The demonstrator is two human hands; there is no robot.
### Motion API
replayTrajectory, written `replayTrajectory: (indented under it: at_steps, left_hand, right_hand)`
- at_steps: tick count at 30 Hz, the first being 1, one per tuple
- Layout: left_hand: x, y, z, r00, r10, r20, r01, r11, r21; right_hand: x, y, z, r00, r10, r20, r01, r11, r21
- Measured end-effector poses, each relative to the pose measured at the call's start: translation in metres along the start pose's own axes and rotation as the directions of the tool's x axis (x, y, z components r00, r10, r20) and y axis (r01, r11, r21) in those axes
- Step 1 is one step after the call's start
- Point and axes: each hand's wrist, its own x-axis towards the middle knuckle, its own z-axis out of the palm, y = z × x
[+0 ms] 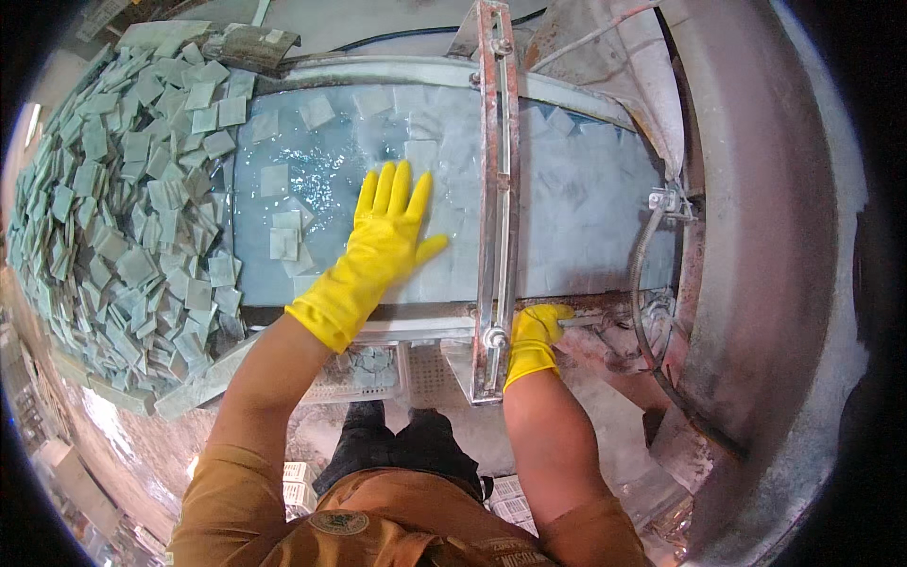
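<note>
My left hand [383, 231], in a yellow rubber glove, lies flat with fingers spread over the wet belt [283, 109], left of an upright-slotted metal crossbar [499, 180]. Around it are thin square pale green tiles [274, 180], some overlapping, such as the small stack [285, 236] beside my wrist. Shiny water ripples beyond my fingers. My right hand [537, 335], gloved alike, is closed at the near edge of the machine, just right of the crossbar's near end. What its bent fingers hold is hidden; a short grey rod [581, 321] shows beside them.
A large heap of loose tiles [132, 208] fills the left side. Right of the crossbar, many tiles lie under cloudy water [595, 208]. A hose [642, 274] curves down at the right, near a dusty wall [765, 236]. A perforated crate [435, 373] sits below the near rail.
</note>
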Motion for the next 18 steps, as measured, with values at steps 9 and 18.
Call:
replayTrajectory:
  at_steps: [9,18]
  left_hand:
    - [-0.023,0.064,0.015,0.999,0.006,-0.050,-0.011,0.994,-0.111]
    - [-0.067,-0.080,-0.049,0.923,-0.330,-0.200,0.358,0.925,0.125]
  right_hand:
    - [0.050,0.022,0.030,0.987,0.140,0.081,-0.159,0.931,0.329]
    - [0.005,-0.003,0.011,0.996,0.081,-0.031,-0.076,0.986,0.149]
